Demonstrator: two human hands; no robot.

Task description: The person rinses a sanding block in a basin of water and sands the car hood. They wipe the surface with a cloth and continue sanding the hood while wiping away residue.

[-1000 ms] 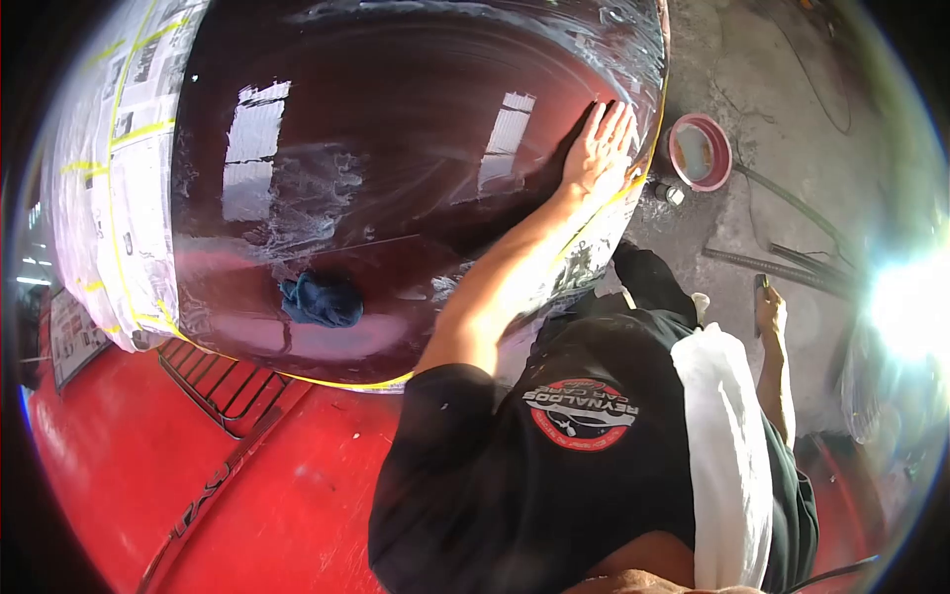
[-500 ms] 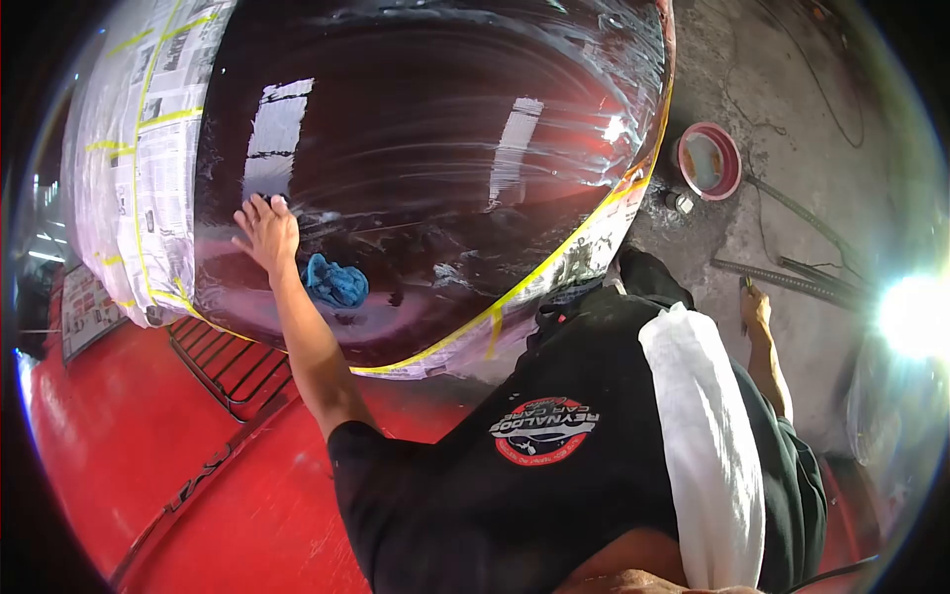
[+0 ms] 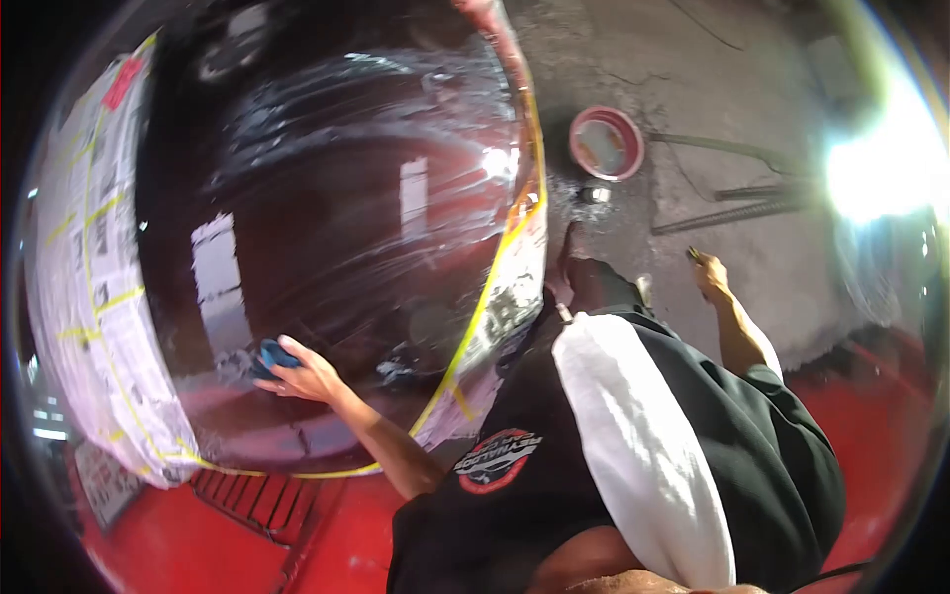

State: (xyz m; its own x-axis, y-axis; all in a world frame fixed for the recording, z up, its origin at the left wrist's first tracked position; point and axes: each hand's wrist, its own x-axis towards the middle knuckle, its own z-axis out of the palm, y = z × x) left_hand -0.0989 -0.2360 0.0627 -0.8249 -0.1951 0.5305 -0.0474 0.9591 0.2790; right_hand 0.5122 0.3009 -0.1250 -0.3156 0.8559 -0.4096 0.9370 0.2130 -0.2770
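Note:
A blue cloth is bunched in my left hand, which presses it on the dark, glossy car panel. White smears streak the panel's upper right part. My right hand hangs low over the floor at the right, away from the panel. Its fingers are closed around a small dark object with a yellowish edge, too small to name. A white towel hangs over the front of my black shirt.
Newspaper and yellow tape mask the panel's edges. A pink basin with cloudy liquid stands on the concrete, a small container beside it. Long dark bars lie on the floor. Bright light shines at the right.
My left hand was spread flat on the panel with the blue cloth lying apart from it; now it grips the cloth. The view has shifted, and my right hand still holds its small object.

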